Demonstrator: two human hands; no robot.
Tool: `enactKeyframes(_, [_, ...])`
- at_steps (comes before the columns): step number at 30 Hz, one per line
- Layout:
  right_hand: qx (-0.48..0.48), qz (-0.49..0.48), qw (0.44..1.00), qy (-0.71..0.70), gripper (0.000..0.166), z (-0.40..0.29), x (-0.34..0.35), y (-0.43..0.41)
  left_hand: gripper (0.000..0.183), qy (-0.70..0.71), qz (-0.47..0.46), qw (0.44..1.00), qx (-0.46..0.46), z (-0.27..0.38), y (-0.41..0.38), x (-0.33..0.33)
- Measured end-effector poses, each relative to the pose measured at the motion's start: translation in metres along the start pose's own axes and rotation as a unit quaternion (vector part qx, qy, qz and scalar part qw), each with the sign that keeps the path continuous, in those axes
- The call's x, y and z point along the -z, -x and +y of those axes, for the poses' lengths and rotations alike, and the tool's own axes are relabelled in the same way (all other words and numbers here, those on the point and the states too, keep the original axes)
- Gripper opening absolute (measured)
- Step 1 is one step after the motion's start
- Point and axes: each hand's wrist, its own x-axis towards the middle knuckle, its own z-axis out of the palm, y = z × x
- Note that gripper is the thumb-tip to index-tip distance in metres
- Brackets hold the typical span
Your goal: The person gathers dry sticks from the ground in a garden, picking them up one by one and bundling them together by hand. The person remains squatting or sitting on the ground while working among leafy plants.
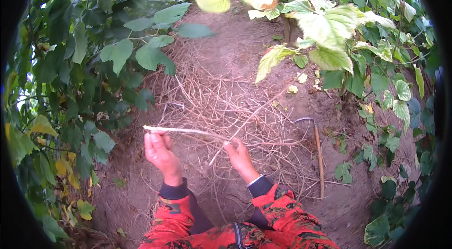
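Note:
My left hand [162,153] pinches one end of a pale, peeled-looking strip [187,130] between thumb and fingers. That strip runs across to my right hand [242,159], whose thumb and fingertips grip a long thin brown root or vine stem [263,107]. Beyond the right hand the stem stretches away to the upper right; a paler piece sticks out below, toward the lower left. Whether strip and stem are one piece, I cannot tell. Under both hands spreads a tangled heap of thin roots or vine stems [219,100] on bare soil.
A sickle [319,157] with a wooden handle lies right of the heap, its curved blade pointing left into the stems. Dense leafy plants [116,54] wall the left side. On the right, pale leaves [328,26] overhang the soil [226,44].

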Motion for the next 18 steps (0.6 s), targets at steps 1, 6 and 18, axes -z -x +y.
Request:
enactKeyframes(1, [-0.062,-0.053,0.995,-0.056,0.045,-0.009,-0.003,0.0,0.021,0.003,-0.009,1.0,-0.023,0.001,0.005,-0.003])
enactKeyframes(6, [-0.241,-0.164,0.937,-0.193,0.056,-0.025,-0.004,0.006,0.022,0.064,-0.057,0.996,0.0,0.004,0.043,-0.02])
enactKeyframes(18, [-0.136,0.023,0.966,-0.219,0.047,-0.023,-0.036,-0.008,0.025,0.135,-0.122,0.981,0.068,0.005,0.02,0.041])
